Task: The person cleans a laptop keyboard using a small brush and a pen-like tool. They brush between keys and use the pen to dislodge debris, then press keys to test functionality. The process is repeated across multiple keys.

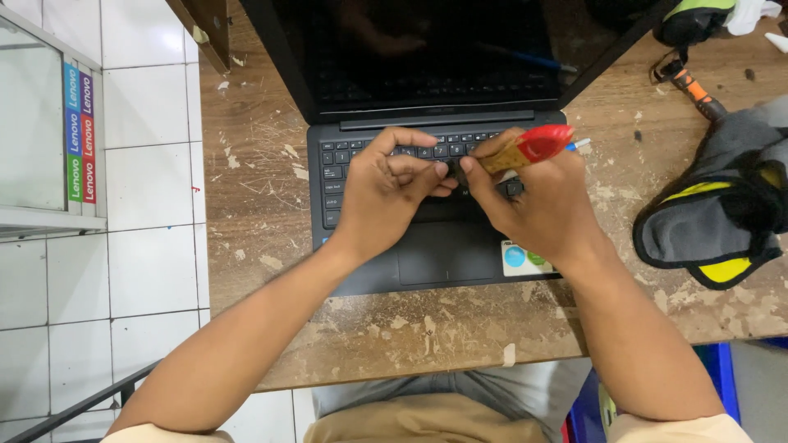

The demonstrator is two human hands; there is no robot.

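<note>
1. Fingers (427, 174) of left hand (386, 193) curled in, thumb & index tips pinched together over middle rows of black laptop keyboard (349, 156); can't tell if anything small sits in that pinch.
2. Right hand (546, 201) closed round a small brush w/ tan wooden handle and red plastic cap (525, 149); red end sticks up-right past the knuckles, working tip hidden at the keys beside left fingertips.
3. Thin blue-and-white stick (577, 145) pokes out just beside the red end; unclear if part of the same tool.
4. Both hands' fingertips nearly touching, over keyboard centre.
5. Dark open laptop (369, 262) sits on worn wooden table w/ chipped pale paint (263, 213), screen (427, 49) off, lid tilted back. Round blue & green stickers (524, 258) on palm rest, partly under right wrist.
6. Grey fabric pouch w/ yellow & black trim (706, 221) lies right of laptop, apart from right hand.
7. Orange-handled tool (696, 89) near table's top-right, well apart from hands.
8. White tiled floor (148, 205) to the left; glass-fronted cabinet edge (33, 123) at far left.
</note>
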